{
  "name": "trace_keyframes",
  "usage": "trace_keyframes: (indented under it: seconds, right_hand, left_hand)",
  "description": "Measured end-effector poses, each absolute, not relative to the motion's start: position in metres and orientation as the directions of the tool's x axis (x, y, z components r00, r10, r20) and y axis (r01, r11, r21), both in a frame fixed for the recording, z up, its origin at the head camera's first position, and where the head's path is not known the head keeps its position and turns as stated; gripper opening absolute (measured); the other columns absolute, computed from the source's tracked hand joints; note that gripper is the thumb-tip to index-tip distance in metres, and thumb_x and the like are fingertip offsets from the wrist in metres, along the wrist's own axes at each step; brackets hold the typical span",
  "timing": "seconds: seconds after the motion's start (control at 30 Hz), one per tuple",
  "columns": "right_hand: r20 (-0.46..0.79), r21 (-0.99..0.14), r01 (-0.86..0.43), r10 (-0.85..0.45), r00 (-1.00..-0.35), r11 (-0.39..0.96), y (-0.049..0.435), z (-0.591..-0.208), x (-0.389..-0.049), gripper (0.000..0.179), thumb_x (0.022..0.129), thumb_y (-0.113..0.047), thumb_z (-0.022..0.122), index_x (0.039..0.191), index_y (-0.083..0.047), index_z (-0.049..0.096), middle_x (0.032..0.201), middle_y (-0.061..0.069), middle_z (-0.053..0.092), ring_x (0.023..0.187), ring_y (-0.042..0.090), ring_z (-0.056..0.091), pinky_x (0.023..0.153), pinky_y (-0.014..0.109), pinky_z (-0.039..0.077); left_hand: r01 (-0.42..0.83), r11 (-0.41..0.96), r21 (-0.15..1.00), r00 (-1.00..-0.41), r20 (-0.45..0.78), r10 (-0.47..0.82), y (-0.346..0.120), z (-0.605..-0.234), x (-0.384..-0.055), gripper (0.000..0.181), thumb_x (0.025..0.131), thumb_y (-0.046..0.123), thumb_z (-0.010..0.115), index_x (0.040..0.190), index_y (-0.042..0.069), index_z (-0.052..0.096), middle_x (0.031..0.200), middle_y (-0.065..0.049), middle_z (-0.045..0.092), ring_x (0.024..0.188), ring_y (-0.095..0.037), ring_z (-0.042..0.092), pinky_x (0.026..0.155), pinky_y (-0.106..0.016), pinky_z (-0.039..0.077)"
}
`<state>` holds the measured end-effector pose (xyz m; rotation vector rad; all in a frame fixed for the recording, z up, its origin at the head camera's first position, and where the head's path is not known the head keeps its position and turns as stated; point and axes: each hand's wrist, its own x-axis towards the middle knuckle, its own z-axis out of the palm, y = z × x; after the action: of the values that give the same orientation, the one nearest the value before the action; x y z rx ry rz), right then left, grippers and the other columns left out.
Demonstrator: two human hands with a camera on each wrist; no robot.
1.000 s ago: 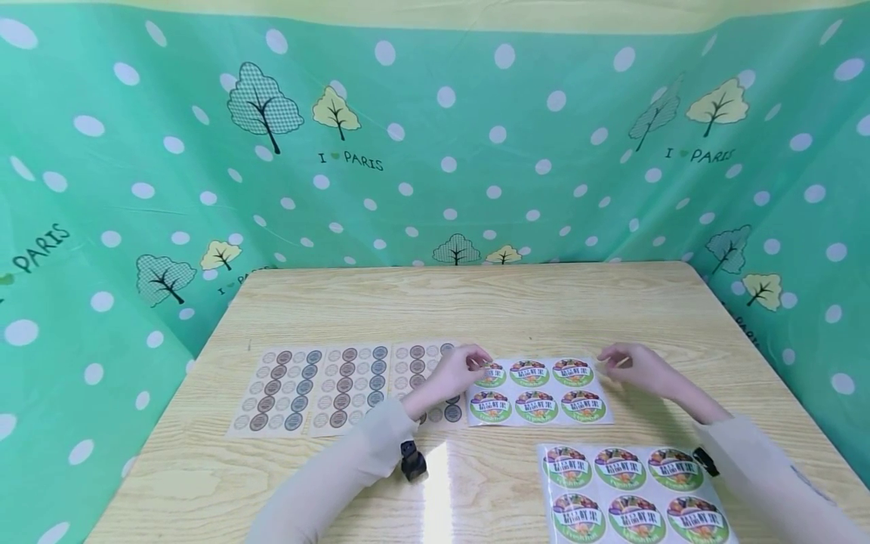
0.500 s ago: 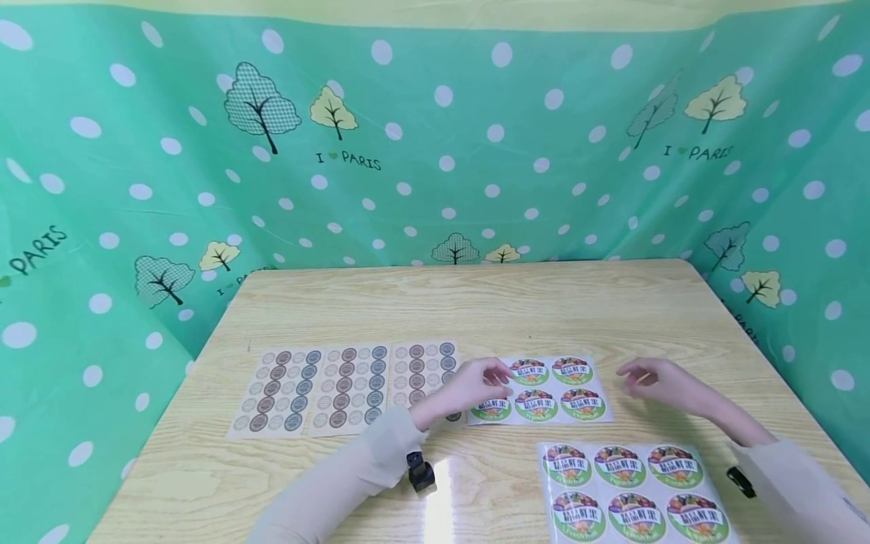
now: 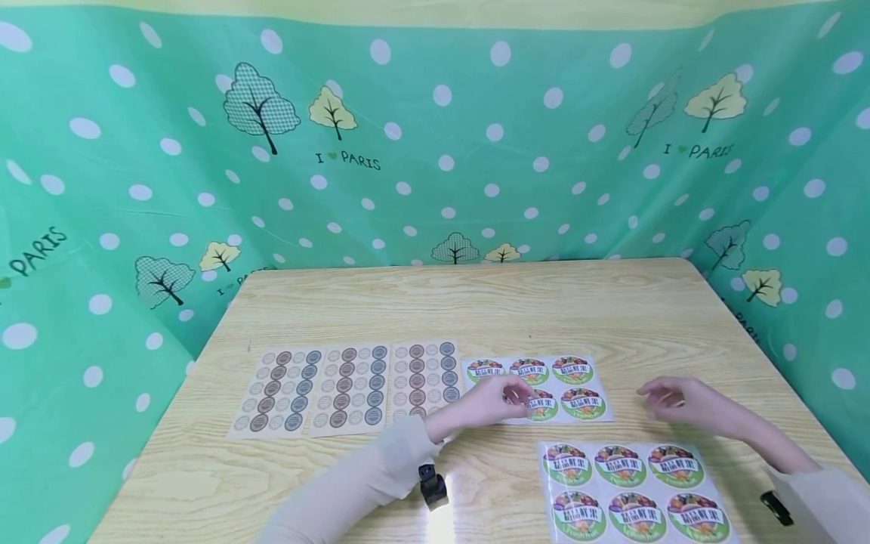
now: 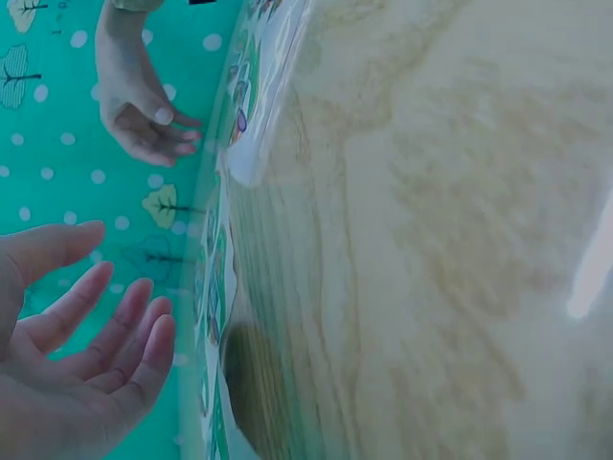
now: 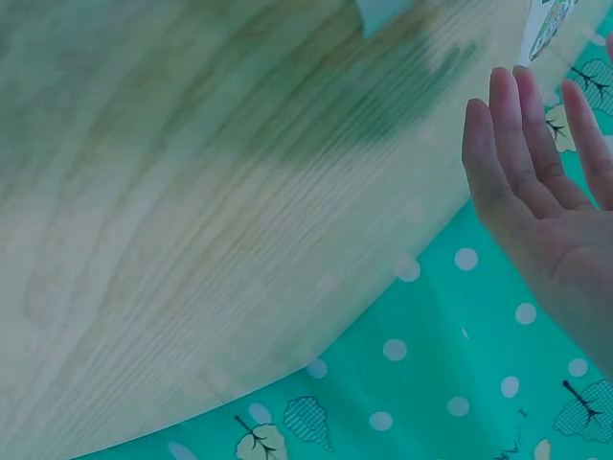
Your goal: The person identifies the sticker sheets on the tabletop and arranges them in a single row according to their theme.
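My left hand (image 3: 491, 402) hovers over the lower left part of a sheet of round fruit stickers (image 3: 576, 371), covering some of its stickers in the head view. Its fingers are loosely bent, with nothing between them; the left wrist view shows the same hand (image 4: 91, 355) with spread fingers. To the right of that sheet, my right hand (image 3: 693, 406) hangs above the table, empty. In the right wrist view the right hand's fingers (image 5: 517, 144) are nearly straight. A second sheet of fruit stickers (image 3: 620, 467) lies nearer, between the forearms.
Three beige sheets of small round labels stand in a row on the left: a left one (image 3: 275, 393), a middle one (image 3: 350, 389) and a right one (image 3: 423, 370) beside the fruit sheet. The wooden table (image 3: 381, 302) meets a green dotted curtain (image 3: 469, 151) behind.
Both hands have left the edges of the far fruit sticker sheet. The left hand has moved right and nearer across it; the right hand has drawn back to the right. The sheets stay put.
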<state>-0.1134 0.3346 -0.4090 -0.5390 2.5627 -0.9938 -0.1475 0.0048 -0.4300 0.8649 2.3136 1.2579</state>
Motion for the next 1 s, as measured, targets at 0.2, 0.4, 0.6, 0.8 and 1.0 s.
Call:
trace_keyframes:
  seconds: [0.2, 0.4, 0.6, 0.8, 1.0]
  right_hand:
    - [-0.194, -0.705, -0.213, -0.473, -0.860, 0.677, 0.341, -0.413, -0.106, 0.037, 0.079, -0.009, 0.062, 0.109, 0.011, 0.052, 0.093, 0.015, 0.059, 0.078, -0.001, 0.053, 0.065, 0.019, 0.050]
    - [-0.209, -0.730, -0.200, -0.492, -0.845, 0.654, 0.345, -0.417, -0.101, 0.041, 0.081, -0.015, 0.063, 0.109, 0.011, 0.051, 0.097, 0.017, 0.058, 0.081, -0.002, 0.053, 0.066, 0.019, 0.049]
    - [-0.233, -0.752, -0.182, -0.515, -0.825, 0.633, 0.348, -0.418, -0.097, 0.044, 0.081, -0.014, 0.062, 0.112, 0.014, 0.048, 0.102, 0.025, 0.056, 0.085, -0.001, 0.053, 0.067, 0.018, 0.049]
    - [-0.263, -0.769, -0.164, -0.540, -0.799, 0.618, 0.353, -0.417, -0.094, 0.046, 0.080, -0.012, 0.063, 0.113, 0.017, 0.046, 0.105, 0.031, 0.053, 0.088, -0.007, 0.051, 0.070, 0.019, 0.049]
    - [-0.285, -0.754, -0.150, -0.525, -0.802, 0.639, 0.356, -0.419, -0.090, 0.047, 0.078, -0.014, 0.066, 0.112, 0.013, 0.049, 0.103, 0.024, 0.057, 0.087, -0.006, 0.052, 0.069, 0.020, 0.049]
  left_hand:
    - [0.346, 0.399, 0.849, -0.718, -0.034, 0.695, 0.010, -0.431, -0.139, 0.026, 0.076, 0.011, 0.067, 0.101, 0.005, 0.062, 0.090, -0.003, 0.063, 0.073, 0.001, 0.053, 0.064, -0.011, 0.046]
    - [0.339, 0.394, 0.854, -0.696, -0.054, 0.716, 0.015, -0.436, -0.134, 0.026, 0.076, 0.012, 0.067, 0.101, 0.005, 0.061, 0.092, -0.002, 0.063, 0.075, 0.001, 0.053, 0.067, -0.010, 0.045]
    - [0.393, 0.416, 0.820, -0.681, -0.044, 0.731, 0.019, -0.441, -0.129, 0.028, 0.075, 0.015, 0.069, 0.101, 0.008, 0.062, 0.087, 0.003, 0.061, 0.073, 0.003, 0.053, 0.065, -0.008, 0.044]
    - [0.426, 0.441, 0.790, -0.666, -0.057, 0.744, 0.023, -0.444, -0.125, 0.033, 0.073, 0.019, 0.071, 0.103, 0.009, 0.061, 0.090, 0.004, 0.061, 0.074, 0.002, 0.053, 0.067, -0.007, 0.043]
    - [0.421, 0.446, 0.790, -0.660, -0.070, 0.748, 0.026, -0.444, -0.123, 0.035, 0.072, 0.020, 0.072, 0.103, 0.007, 0.061, 0.090, 0.003, 0.062, 0.076, 0.002, 0.053, 0.069, -0.007, 0.043]
